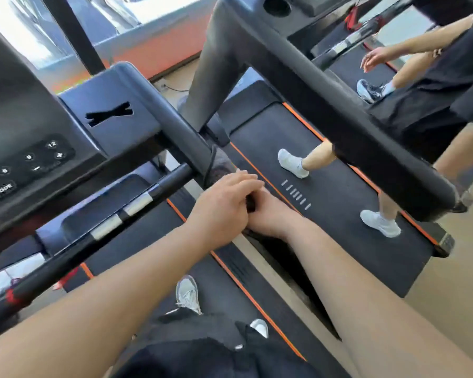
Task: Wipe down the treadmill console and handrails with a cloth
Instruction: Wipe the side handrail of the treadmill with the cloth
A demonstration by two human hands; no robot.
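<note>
Your left hand (224, 203) lies curled over the end of the padded handrail (180, 129), fingers closed around it, and your right hand (271, 214) is tucked just under it, gripping the same end. A dark, mesh-like cloth (220, 167) sits wrapped on the handrail just above your left hand; I cannot tell whether either hand actually pinches it. The console (30, 162) sits to the left.

Two treadmills (325, 165), three hands (224, 211), six shoes (292, 162).
</note>
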